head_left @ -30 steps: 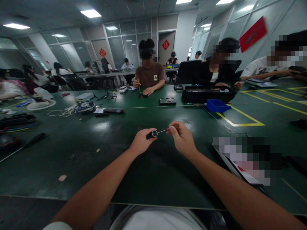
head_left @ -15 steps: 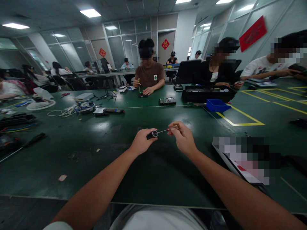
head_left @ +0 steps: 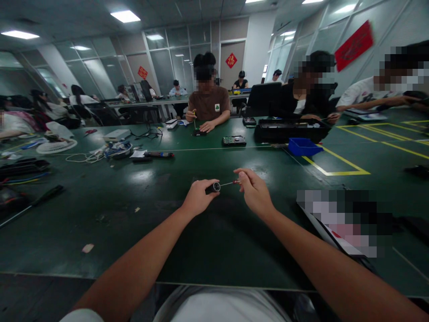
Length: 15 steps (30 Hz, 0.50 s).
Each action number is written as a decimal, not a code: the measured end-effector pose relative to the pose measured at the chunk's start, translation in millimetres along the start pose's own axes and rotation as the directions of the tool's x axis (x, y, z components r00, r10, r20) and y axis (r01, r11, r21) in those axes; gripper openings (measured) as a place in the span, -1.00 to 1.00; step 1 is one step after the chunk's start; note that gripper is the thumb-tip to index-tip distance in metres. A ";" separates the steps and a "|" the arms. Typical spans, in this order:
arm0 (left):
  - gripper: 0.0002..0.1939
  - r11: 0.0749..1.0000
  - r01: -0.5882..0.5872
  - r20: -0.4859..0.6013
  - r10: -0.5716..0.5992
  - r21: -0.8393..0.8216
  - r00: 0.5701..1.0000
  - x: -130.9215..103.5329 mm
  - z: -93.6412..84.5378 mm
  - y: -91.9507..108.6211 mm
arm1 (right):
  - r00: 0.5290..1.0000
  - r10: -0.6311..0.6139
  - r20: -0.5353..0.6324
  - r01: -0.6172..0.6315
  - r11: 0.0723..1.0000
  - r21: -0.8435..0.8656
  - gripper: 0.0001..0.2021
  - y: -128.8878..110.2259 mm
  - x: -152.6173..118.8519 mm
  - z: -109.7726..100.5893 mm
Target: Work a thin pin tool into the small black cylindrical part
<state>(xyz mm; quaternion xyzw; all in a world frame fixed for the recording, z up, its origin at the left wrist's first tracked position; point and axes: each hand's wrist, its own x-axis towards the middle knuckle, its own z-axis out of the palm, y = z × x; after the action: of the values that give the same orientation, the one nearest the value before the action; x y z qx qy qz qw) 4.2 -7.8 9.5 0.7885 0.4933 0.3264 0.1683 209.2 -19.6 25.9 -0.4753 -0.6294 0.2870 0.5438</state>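
My left hand is wrapped round a short black cylinder, whose round, pale-rimmed end faces right. In my right hand is a thin screwdriver, its reddish handle pinched between the fingers. The metal shaft points left and its tip meets the open end of the cylinder; how far it goes in is too small to tell. Both hands are above the dark green table, near the middle of the view.
A blue tray and a long black casing are at the back right. A hard drive lies ahead, cables to the left. A pixelated flat object is at right. A person works opposite.
The fingers of my right hand have shifted on the screwdriver handle, hiding more of it. My left hand and the cylinder have stayed nearly still.
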 end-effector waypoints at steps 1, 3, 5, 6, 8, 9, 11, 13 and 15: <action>-0.60 1.000 0.001 -0.001 -0.001 -0.005 1.000 -0.1 -0.1 0.5 | 1.000 0.015 -0.016 -0.014 0.999 0.031 -0.69 1.7 1.0 1.0; -0.59 1.000 0.007 -0.006 -0.007 -0.013 1.000 -0.6 -0.1 1.4 | 0.997 0.058 -0.060 -0.048 0.988 0.146 -0.70 5.8 3.5 3.4; -0.59 1.000 0.014 -0.013 -0.015 -0.022 1.000 -1.2 0.0 2.4 | 0.991 0.111 -0.070 -0.089 0.960 0.264 -0.72 10.8 6.5 5.8; -0.59 0.999 0.017 -0.018 -0.017 -0.028 1.000 -1.4 0.0 2.9 | 0.986 0.156 -0.063 -0.128 0.938 0.321 -0.72 13.6 8.1 6.6; -0.59 0.999 0.012 -0.029 -0.013 -0.041 1.000 -1.4 -0.5 3.9 | 0.961 0.273 -0.035 -0.229 0.864 0.450 -0.72 19.7 11.3 6.4; -0.60 0.999 0.005 -0.037 -0.006 -0.041 0.999 -1.3 -1.1 4.1 | 0.947 0.321 0.016 -0.285 0.814 0.506 -0.73 22.9 13.0 5.4; -0.61 1.000 -0.012 -0.058 0.011 -0.026 0.998 -0.7 -2.6 3.7 | 0.915 0.376 0.144 -0.392 0.749 0.534 -0.72 28.7 16.0 2.5; -0.63 1.000 -0.016 -0.071 0.016 -0.001 0.997 -0.1 -3.7 2.2 | 0.920 0.361 0.154 -0.385 0.756 0.530 -0.72 32.6 17.8 0.1; -0.63 1.000 -0.009 -0.065 0.010 0.014 0.998 0.2 -3.6 0.5 | 0.938 0.332 0.102 -0.334 0.783 0.524 -0.73 33.4 17.8 -0.2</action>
<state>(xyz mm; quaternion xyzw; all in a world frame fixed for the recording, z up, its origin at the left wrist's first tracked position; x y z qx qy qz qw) 2.1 -8.1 12.4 0.7810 0.4971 0.3491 0.1452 219.8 9.4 3.9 -0.4083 -0.4317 0.5427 0.5937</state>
